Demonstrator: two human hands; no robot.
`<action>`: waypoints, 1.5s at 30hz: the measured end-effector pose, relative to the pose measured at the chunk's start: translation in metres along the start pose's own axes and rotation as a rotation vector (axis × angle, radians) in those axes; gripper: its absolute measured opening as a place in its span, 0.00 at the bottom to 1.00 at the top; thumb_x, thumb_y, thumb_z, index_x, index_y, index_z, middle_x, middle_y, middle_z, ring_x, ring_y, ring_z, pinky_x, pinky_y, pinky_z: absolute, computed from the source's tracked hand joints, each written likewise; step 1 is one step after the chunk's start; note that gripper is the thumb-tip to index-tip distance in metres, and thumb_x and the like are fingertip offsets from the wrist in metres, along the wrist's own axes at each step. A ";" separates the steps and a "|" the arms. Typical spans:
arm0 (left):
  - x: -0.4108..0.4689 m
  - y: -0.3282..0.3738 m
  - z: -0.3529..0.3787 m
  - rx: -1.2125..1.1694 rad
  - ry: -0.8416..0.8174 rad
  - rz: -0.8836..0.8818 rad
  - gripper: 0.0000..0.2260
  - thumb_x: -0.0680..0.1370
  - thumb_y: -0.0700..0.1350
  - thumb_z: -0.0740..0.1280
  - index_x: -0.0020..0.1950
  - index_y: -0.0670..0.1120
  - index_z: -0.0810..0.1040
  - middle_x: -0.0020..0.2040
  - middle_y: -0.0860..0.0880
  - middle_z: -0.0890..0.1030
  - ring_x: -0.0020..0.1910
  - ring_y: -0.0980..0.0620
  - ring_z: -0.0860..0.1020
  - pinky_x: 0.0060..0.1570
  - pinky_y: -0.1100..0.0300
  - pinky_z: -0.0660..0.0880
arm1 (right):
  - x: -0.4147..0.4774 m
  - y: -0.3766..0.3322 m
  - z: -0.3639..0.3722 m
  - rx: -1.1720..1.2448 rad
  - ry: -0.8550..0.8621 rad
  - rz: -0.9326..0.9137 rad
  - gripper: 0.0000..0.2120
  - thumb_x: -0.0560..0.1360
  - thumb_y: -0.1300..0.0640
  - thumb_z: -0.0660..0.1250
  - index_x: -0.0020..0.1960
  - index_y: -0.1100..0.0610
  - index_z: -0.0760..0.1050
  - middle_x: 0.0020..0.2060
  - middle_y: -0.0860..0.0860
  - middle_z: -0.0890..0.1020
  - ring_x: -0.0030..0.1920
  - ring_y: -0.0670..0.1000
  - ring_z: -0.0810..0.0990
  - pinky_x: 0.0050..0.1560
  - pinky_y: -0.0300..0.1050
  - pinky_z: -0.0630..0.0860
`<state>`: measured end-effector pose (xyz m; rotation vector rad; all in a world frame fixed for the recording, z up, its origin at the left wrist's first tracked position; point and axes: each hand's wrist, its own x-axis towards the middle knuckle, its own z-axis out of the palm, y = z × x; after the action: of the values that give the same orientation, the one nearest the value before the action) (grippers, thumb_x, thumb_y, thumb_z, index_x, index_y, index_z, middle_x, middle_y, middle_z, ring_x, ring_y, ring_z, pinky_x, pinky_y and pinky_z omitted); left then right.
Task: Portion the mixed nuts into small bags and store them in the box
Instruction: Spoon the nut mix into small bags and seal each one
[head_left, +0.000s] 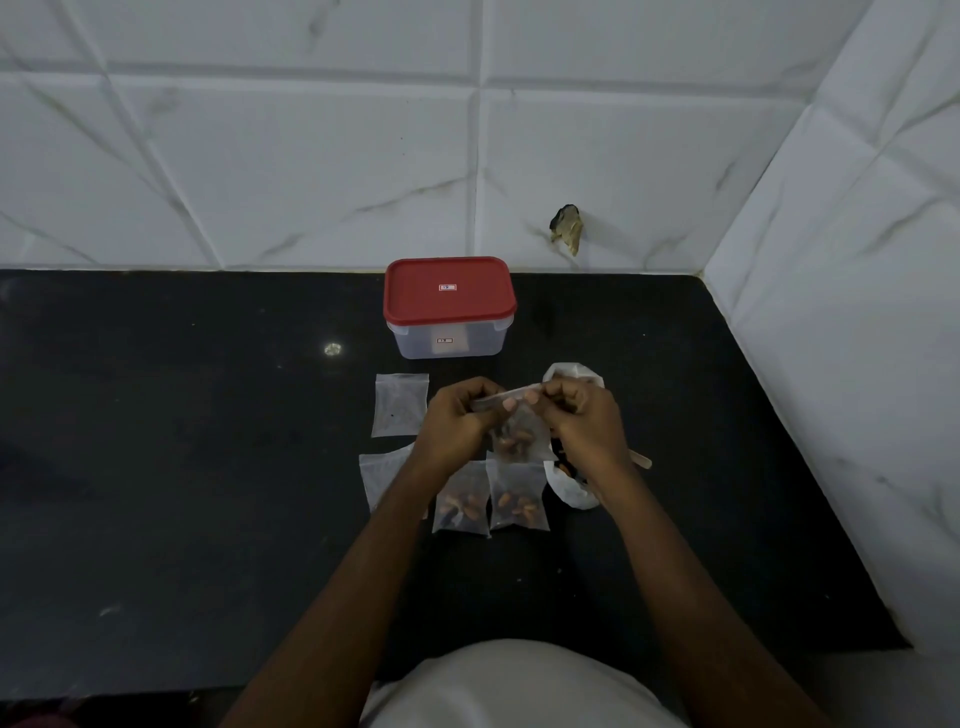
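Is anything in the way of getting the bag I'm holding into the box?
Yes. The red lid sits shut on the box, behind the bag that the left hand and right hand pinch. Nothing visible lies on the counter between them.

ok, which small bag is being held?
The nut-filled bag, pinched at its top edge by the left hand and right hand. The other four lie flat on the counter: two filled, two empty.

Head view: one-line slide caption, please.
Left hand and right hand pinch the top of a nut-filled bag near two filled bags; red-lidded box closed behind.
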<state>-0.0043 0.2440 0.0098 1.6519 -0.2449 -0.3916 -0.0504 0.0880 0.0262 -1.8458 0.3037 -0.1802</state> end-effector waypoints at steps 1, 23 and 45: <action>0.001 0.000 0.000 0.007 0.010 -0.009 0.03 0.78 0.42 0.69 0.45 0.46 0.81 0.44 0.42 0.83 0.46 0.42 0.82 0.47 0.48 0.79 | 0.000 0.000 0.000 0.016 -0.005 0.000 0.02 0.76 0.61 0.70 0.48 0.58 0.81 0.41 0.49 0.84 0.42 0.38 0.82 0.43 0.29 0.76; 0.012 0.001 -0.002 0.223 -0.021 0.095 0.03 0.76 0.46 0.71 0.47 0.52 0.79 0.47 0.52 0.82 0.48 0.55 0.81 0.48 0.57 0.78 | 0.002 -0.002 -0.005 -0.244 0.083 -0.109 0.03 0.75 0.61 0.71 0.44 0.55 0.81 0.38 0.46 0.83 0.42 0.43 0.82 0.43 0.36 0.77; 0.008 0.007 -0.007 0.142 -0.122 0.028 0.05 0.76 0.46 0.71 0.50 0.47 0.82 0.46 0.48 0.84 0.47 0.51 0.83 0.51 0.55 0.79 | 0.003 0.001 -0.011 -0.256 0.143 -0.096 0.03 0.75 0.59 0.71 0.43 0.54 0.81 0.37 0.44 0.82 0.40 0.38 0.80 0.39 0.30 0.74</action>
<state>0.0061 0.2470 0.0167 1.7638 -0.3937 -0.4635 -0.0505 0.0771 0.0278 -2.1074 0.3510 -0.3546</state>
